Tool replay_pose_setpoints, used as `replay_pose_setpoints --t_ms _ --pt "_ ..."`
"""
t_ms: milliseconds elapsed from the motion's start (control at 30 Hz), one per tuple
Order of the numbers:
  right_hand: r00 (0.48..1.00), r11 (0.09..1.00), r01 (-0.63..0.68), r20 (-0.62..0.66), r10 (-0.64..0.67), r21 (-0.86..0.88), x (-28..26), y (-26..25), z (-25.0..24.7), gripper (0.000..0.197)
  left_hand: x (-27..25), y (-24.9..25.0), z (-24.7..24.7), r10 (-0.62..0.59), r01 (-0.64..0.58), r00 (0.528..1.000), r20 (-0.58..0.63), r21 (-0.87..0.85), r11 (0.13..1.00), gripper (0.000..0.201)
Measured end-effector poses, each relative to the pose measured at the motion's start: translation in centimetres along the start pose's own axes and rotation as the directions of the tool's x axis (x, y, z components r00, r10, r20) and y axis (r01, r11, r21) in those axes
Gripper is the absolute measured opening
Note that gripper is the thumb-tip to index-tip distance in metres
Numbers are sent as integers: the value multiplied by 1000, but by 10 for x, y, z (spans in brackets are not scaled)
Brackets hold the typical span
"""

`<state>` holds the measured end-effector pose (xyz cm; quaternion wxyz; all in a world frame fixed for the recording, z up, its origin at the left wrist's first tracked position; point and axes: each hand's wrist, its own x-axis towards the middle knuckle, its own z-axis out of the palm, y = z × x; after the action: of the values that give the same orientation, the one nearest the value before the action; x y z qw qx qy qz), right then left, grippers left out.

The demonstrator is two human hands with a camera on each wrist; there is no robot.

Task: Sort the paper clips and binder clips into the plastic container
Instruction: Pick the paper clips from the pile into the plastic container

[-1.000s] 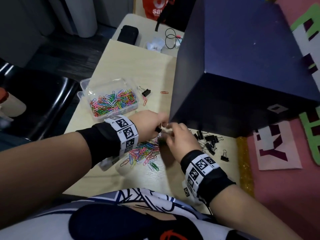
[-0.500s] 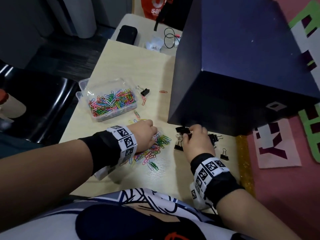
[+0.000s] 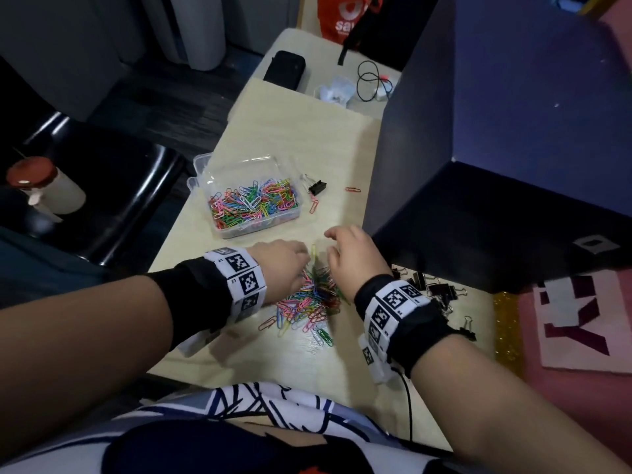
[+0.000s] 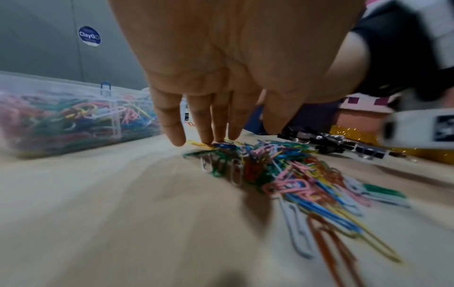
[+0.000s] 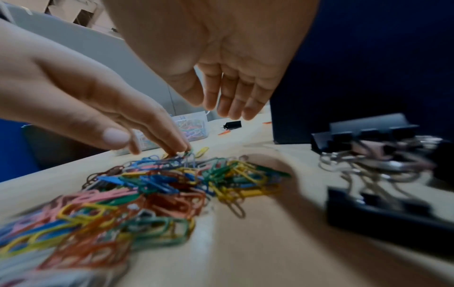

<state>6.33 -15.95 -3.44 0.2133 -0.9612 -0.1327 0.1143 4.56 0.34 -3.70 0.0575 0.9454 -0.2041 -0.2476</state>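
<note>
A loose pile of coloured paper clips (image 3: 307, 301) lies on the pale table (image 3: 301, 131) near its front edge. My left hand (image 3: 284, 265) reaches over the pile's left side; its straight fingertips (image 4: 209, 140) touch the far clips. My right hand (image 3: 349, 254) hovers just above the pile's right side, fingers relaxed and holding nothing (image 5: 228, 101). The clear plastic container (image 3: 239, 164), partly full of coloured paper clips, stands beyond the hands to the left. Several black binder clips (image 3: 434, 289) lie right of my right wrist.
A large dark blue box (image 3: 496, 148) stands close on the right, beside the hands. One black binder clip (image 3: 316, 187) and two stray paper clips (image 3: 352, 189) lie between the container and the box. A black case (image 3: 285, 68) and cables (image 3: 369, 80) lie at the far end.
My right hand has left the binder clips on the right and moved left, over the paper clip pile. The left hand stays on the pile, shifted slightly forward.
</note>
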Motion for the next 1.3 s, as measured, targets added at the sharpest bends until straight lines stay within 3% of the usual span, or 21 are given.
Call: replay_pose_setpoints --t_ms 133,267,367,500,600,667,767,1067,1100,1200,1300 --pt "998 998 -38 47 41 -55 28 -12 4 40 -17 -6 -5 32 -35 997 -68 -36 999 47" --pt "994 993 -44 99 54 -106 53 -25 11 45 -32 -22 -20 -39 40 981 -189 2 999 45" --pt "982 991 -54 173 75 -124 64 -36 14 56 -39 -37 -23 -105 107 978 -180 4 994 48" --pt "955 983 -70 273 115 -168 68 -43 12 63 -45 -47 -19 -79 83 986 -148 22 996 46" --pt "944 972 -64 301 132 -226 61 -44 11 54 -46 -46 -16 -33 34 991 -131 12 999 44" --pt "948 963 -59 287 137 -263 54 -44 14 43 -44 -45 -13 12 -12 993 -121 1 1000 44" --pt "961 967 -163 191 201 -197 54 -41 12 34 -42 -42 -10 49 -50 997 -66 -9 999 48" --pt "909 899 -415 -97 405 -139 98 -20 17 37 -55 -50 0 26 -25 996 86 -18 1000 57" --pt "901 897 -432 -95 424 -96 100 -19 19 37 -57 -52 2 14 -12 996 88 -21 1000 57" --pt "906 890 -421 -28 423 -174 102 -21 18 43 -61 -57 5 -23 25 996 92 -23 999 57" --pt "934 905 -326 56 354 -273 97 -26 23 35 -61 -59 6 -45 46 995 90 -13 999 56"
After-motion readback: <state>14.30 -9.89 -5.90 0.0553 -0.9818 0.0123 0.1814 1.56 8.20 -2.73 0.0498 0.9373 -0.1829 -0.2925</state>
